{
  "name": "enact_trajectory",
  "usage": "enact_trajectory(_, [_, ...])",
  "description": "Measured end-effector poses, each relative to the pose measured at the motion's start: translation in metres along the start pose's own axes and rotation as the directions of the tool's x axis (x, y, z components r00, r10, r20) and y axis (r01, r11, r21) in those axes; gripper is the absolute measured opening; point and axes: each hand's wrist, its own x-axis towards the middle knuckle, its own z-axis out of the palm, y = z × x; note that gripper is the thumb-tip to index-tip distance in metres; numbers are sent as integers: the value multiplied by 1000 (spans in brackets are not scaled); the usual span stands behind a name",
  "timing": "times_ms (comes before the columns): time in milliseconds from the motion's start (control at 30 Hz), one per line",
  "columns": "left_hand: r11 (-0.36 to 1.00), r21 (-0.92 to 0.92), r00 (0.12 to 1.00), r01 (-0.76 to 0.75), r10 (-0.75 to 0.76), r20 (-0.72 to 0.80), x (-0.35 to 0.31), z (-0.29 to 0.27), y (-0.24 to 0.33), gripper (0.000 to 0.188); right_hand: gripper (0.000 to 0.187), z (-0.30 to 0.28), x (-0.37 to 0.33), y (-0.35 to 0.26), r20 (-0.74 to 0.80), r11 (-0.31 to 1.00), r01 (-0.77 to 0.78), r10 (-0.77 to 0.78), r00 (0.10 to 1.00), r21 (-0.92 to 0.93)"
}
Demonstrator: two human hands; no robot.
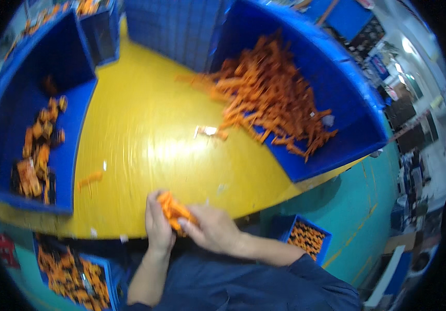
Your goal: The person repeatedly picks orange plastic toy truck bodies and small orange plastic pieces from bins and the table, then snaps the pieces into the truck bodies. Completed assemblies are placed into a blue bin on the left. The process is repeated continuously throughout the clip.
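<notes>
Close to my body, just over the front edge of the yellow table (pixel 145 129), my left hand (pixel 158 225) and my right hand (pixel 213 229) meet around an orange plastic piece (pixel 175 210). The left palm and fingers wrap its left side, while the right fingers and thumb pinch it from the right. Its exact kind is hidden by my fingers; it may be more than one part. A single orange piece (pixel 90 179) lies on the table to the left. Another orange piece with a whitish end (pixel 211 132) lies near the middle.
An open blue bin (pixel 332 57) at right spills a heap of orange strips (pixel 269 93) onto the table. The left blue bin (pixel 85 106) holds orange-and-black assemblies (pixel 39 135). Below the table stand two blue crates of orange-and-black parts, one left (pixel 110 282), one right (pixel 328 243).
</notes>
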Motion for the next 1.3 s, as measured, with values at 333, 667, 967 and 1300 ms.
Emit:
enact_trajectory(333, [998,32,999,-47,48,-15,-1,0,-7,52,26,10,-7,8,-44,989,-73,68,997,-130])
enact_trajectory(667, [928,333,986,-168,151,76,5,-5,3,45,22,9,-3,3,-48,964,24,-38,998,-266])
enact_trajectory(967, [954,276,993,-121,113,45,-5,1,18,51,27,14,0,3,-7,991,-73,73,997,-116])
enact_trajectory(1300, [920,361,988,-153,144,52,-2,-1,13,47,31,18,2,2,14,909,43,-42,999,-415])
